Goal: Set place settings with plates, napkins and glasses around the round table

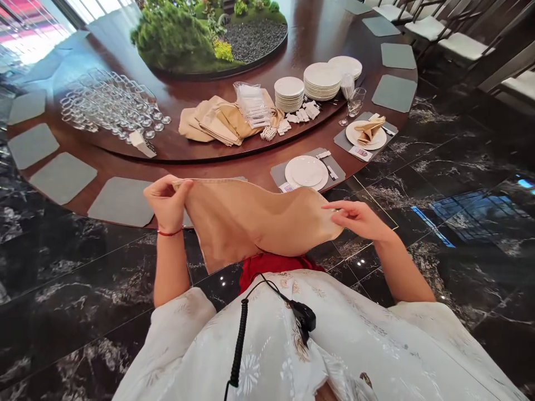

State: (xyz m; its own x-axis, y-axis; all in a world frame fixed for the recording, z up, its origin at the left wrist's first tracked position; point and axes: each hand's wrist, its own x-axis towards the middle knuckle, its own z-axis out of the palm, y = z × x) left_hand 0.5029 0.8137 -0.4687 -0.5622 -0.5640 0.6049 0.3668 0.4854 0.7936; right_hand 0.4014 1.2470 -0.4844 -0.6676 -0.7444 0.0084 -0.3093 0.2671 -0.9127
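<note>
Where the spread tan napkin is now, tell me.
In the head view, the tan napkin is near the centre, spread between the left hand and right hand, with white plates just beyond its upper edge.

Your thin cloth napkin [254, 217] is plain tan, your fabric top [204, 356] white with flower motifs, the glossy tiled floor [96, 267] black with pale veining.

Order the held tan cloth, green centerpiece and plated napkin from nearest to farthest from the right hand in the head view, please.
1. Held tan cloth: at the right hand, extending left.
2. Plated napkin: ahead, slightly right.
3. Green centerpiece: farther, ahead-left.
</note>
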